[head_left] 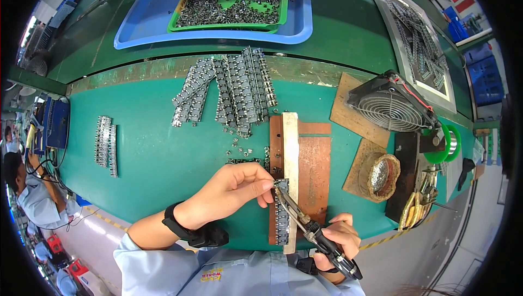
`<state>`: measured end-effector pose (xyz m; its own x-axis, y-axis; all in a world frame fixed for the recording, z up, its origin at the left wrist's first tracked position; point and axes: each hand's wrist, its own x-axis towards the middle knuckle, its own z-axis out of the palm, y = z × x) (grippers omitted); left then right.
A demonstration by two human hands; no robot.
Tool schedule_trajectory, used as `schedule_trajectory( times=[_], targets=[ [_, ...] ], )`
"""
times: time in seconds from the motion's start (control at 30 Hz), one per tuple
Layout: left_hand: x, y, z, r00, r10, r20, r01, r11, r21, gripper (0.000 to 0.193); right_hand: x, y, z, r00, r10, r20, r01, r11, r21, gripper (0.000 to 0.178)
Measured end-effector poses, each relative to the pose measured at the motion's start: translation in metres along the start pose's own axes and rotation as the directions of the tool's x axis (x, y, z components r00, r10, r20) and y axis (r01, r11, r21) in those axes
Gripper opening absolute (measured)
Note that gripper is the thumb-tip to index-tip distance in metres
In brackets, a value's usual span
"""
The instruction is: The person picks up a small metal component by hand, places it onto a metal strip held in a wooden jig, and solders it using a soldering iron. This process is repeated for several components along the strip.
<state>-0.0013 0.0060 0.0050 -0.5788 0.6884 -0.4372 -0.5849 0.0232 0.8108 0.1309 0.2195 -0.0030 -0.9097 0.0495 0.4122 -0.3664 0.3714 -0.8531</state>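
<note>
My right hand (342, 237) grips the black handle of a soldering iron (311, 233) from the lower right. The iron's metal tip reaches the upper part of a dark strip of small electronic parts (281, 221). That strip lies lengthwise on a brown board fixture (314, 171), against its pale metal bar (291, 138). At the strip's upper end, close to the iron's tip, my left hand (231, 191) is closed in a pinch between thumb and forefinger. What sits between those fingertips is too small to make out.
Finished-looking strips (239, 89) lie piled beyond the fixture, with two more strips (106, 146) at left. A fan (389, 105), a round metal dish (384, 177) and a green wire spool (451, 143) stand at right. Behind is a blue tray (141, 29) bearing a green tray (283, 10) of parts.
</note>
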Motion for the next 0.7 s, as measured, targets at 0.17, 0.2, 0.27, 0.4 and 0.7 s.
schedule_trajectory(
  times=[0.17,0.2,0.27,0.4,0.7],
  targets=[
    [0.000,0.001,0.000,1.000,-0.007,-0.006,0.007,1.000,0.012,0.015,-0.005,0.005,0.003,0.998,-0.017,-0.068,0.017,1.000,0.004,0.041],
    [0.000,0.001,0.000,1.000,-0.007,-0.007,0.007,1.000,0.012,0.015,-0.010,0.008,0.005,0.989,-0.019,-0.148,0.023,0.999,0.023,0.042],
    [0.000,0.001,0.000,1.000,-0.006,-0.005,0.006,1.000,0.013,0.015,-0.014,0.009,0.007,0.973,-0.022,-0.229,0.032,0.999,0.040,0.042],
    [0.000,0.000,0.000,1.000,0.004,-0.005,-0.004,1.000,0.016,0.015,-0.016,0.009,0.007,0.968,0.013,-0.250,-0.006,1.000,0.027,0.043],
    [-0.015,0.022,-0.002,0.987,-0.004,-0.161,0.046,0.964,0.262,0.016,-0.020,0.006,0.009,0.966,0.110,-0.235,-0.096,0.993,0.069,0.047]
  ],
)
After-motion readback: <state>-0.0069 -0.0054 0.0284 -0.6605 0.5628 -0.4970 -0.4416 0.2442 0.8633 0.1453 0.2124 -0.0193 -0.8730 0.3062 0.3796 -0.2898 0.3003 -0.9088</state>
